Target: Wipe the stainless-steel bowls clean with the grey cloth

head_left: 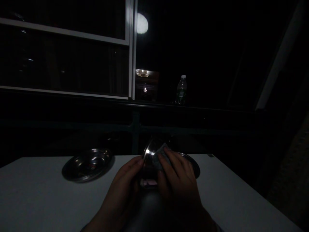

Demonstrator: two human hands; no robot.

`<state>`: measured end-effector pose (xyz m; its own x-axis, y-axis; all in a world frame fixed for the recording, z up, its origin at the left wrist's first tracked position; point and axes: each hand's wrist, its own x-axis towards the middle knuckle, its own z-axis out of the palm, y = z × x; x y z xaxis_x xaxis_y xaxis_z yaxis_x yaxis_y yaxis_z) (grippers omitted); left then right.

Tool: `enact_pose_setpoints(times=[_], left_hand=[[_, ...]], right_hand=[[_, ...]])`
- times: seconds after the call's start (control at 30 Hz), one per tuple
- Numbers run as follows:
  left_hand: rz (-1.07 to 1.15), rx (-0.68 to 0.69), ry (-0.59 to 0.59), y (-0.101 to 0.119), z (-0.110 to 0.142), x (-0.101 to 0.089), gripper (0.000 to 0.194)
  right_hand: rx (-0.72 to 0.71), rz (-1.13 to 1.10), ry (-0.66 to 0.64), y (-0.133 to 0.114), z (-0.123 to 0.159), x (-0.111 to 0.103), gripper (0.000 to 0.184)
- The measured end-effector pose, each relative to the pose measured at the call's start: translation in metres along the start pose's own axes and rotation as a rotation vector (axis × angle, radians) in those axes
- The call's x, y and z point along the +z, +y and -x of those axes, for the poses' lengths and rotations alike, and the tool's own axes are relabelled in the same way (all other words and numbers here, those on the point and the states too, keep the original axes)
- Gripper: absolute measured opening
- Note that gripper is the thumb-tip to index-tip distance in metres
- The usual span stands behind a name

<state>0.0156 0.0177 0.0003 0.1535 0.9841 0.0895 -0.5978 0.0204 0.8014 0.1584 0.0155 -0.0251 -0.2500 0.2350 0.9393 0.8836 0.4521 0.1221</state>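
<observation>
Over the white table, my left hand grips a shiny metal bowl by its left side, thumb near the rim. The bowl is tilted, and its lower part is dark and partly hidden by my hands. My right hand is closed on a grey-blue cloth and presses it against the bowl's outer right side. Behind my right hand a round metal dish shows only its right edge. Off to the left, a wide metal basin rests on the table.
A plastic bottle with a white cap stands on the dark ledge behind the table. White window frames rise at the back left. A small dark label is at the table's far right corner. The surroundings are very dark.
</observation>
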Motion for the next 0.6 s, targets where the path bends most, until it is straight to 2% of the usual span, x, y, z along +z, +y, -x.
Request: enact_pose_setpoints(times=[0.2,0.33,0.5,0.6], left_hand=[[-0.073,0.084,0.088,-0.004,-0.001,-0.001,0.012],[-0.020,-0.015,0.140,-0.002,0.000,0.001,0.017],[0.006,-0.009,0.132,0.002,-0.001,0.003,0.019],[-0.011,-0.010,0.109,0.003,0.000,0.003,0.016]], right_hand=[[-0.120,-0.004,0.007,-0.010,0.002,0.007,0.027],[-0.192,-0.044,-0.003,-0.017,0.009,0.013,0.023],[-0.245,-0.031,0.000,-0.019,0.012,0.016,0.020],[-0.206,-0.036,0.013,-0.016,0.009,0.013,0.020]])
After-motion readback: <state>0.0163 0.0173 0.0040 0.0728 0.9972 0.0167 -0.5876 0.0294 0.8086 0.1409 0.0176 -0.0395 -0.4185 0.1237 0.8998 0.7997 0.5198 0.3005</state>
